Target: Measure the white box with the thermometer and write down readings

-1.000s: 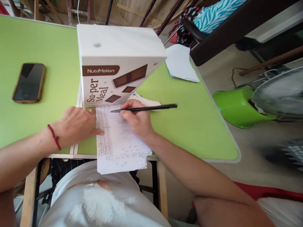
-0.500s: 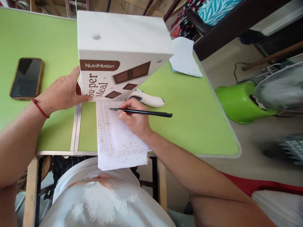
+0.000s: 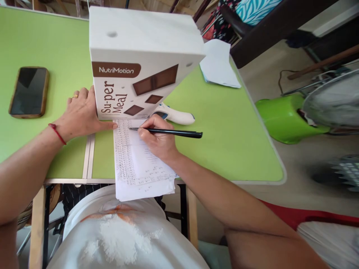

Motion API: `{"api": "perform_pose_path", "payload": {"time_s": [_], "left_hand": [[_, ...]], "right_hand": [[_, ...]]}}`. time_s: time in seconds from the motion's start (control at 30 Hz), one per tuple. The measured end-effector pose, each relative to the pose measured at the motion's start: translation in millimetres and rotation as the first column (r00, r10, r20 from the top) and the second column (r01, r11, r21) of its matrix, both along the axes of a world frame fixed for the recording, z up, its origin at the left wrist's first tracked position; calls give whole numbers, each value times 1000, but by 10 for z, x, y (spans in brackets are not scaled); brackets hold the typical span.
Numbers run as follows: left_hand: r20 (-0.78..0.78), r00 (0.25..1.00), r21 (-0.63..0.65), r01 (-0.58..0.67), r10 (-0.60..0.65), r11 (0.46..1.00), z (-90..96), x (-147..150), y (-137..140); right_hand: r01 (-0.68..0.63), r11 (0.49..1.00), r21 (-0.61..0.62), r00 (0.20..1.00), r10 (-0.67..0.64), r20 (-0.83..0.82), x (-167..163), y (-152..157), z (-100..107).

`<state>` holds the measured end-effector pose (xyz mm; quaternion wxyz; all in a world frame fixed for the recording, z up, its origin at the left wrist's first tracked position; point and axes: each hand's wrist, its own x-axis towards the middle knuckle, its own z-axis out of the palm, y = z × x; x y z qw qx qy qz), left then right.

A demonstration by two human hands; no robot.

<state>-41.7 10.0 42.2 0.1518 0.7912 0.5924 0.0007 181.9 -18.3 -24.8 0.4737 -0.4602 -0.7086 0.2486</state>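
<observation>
On the green table (image 3: 232,145) stood a NutriMotion carton (image 3: 146,33), contents hidden from us. Paper sheets (image 3: 144,190) lay before it, overhanging the near edge; dense writing filled the left strip, and we judged the sparser middle unfinished. Left hand (image 3: 81,116) at the carton's side: grip spread. Right hand (image 3: 159,140): grip pinching a black pen (image 3: 179,132), tip at the writing.

The white box (image 3: 141,61) reads "NutriMotion" and "Su-per Meal".
</observation>
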Motion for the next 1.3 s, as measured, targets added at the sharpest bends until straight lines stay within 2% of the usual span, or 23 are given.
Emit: {"api": "perform_pose_path", "payload": {"time_s": [0.1, 0.17, 0.67, 0.83, 1.0, 1.17, 1.3], "left_hand": [[-12, 997, 87, -74, 76, 993, -88, 40, -9], [-6, 997, 98, -72, 73, 993, -130, 44, 3], [-26, 997, 72, -67, 69, 995, -110, 20, 23], [-34, 998, 82, -59, 62, 995, -100, 12, 18], [-34, 998, 85, -49, 52, 995, -98, -3, 7], [19, 999, 86, -44, 43, 995, -102, -15, -9], [105, 991, 83, -88, 79, 993, -158, -30, 42]], "right_hand": [[1, 1000, -12, 1000, -1, -19, -7, -2, 3], [-8, 1000, -13, 1000, 7, -30, -13, -3, 6], [-34, 998, -47, 999, 34, 1, -2, 5, 13], [-19, 1000, -9, 998, 18, -67, -9, 8, 5], [-32, 999, 3, 998, 32, -63, -18, 7, -1], [-65, 998, 6, 996, 65, -68, -11, 14, -9], [-57, 998, -2, 997, 57, -55, -7, 18, -4]]}}
